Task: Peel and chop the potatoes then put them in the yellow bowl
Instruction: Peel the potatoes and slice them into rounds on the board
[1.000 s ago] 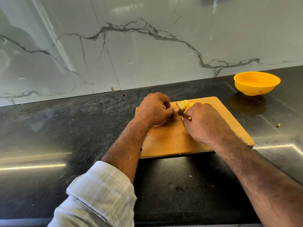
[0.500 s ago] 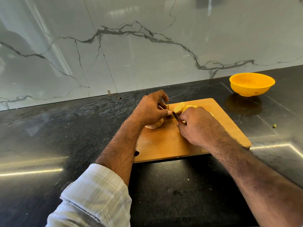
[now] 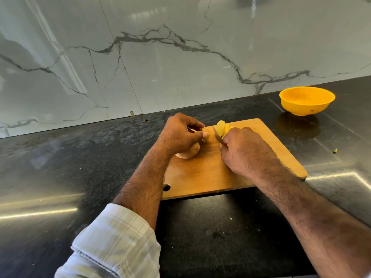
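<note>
the board [image 3: 204, 175] lies at the centre of the frame on a black counter [image 3: 60, 157], under both hands. the left hand [image 3: 178, 135] is curled at the board's upper left, its thumb and fingers pinching a small pale piece [image 3: 206, 136] of potato. just below that hand a whole unpeeled potato [image 3: 188, 152] rests on the board, partly hidden by the wrist. the right hand [image 3: 243, 151] is clenched round a knife [image 3: 217, 135], whose blade points up and left toward the pinched piece; the handle is hidden in the fist, with only a bit of red showing. peeled yellow slices [image 3: 221, 126] stand just beyond the blade, at the board's upper edge, perhaps leaning on one another. the yellow bowl [image 3: 307, 101] sits at the upper right of the frame, well apart from the board, near the marble wall [image 3: 180, 57]. a checked sleeve [image 3: 112, 243] fills the lower left.
</note>
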